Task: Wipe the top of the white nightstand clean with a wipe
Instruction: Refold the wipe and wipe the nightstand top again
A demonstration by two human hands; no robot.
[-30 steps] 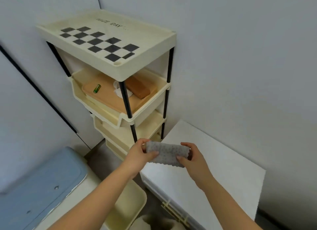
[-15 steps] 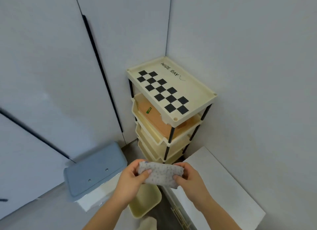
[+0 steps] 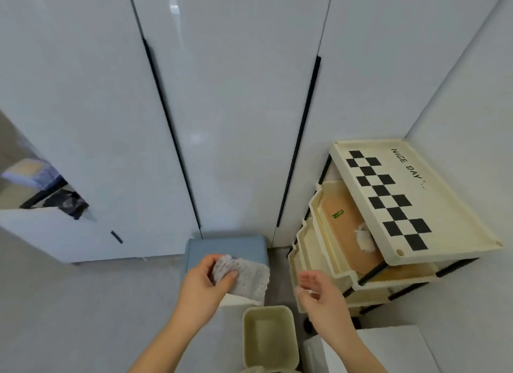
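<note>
My left hand (image 3: 206, 282) pinches a grey speckled wipe (image 3: 247, 278) between thumb and fingers, holding it above a blue-lidded bin. My right hand (image 3: 316, 288) hovers to the right of the wipe, fingers relaxed and holding nothing. The white nightstand (image 3: 394, 347) shows only as a corner of its top at the bottom right, below and to the right of both hands.
A cream tiered rack (image 3: 388, 206) with a checkered top tray stands in the right corner. A blue-lidded bin (image 3: 222, 247) and a small cream bin (image 3: 269, 336) sit on the floor. White wardrobe doors (image 3: 222, 108) fill the back.
My view has swung left, away from the nightstand. My right hand has let go of the wipe, which now hangs from my left hand alone.
</note>
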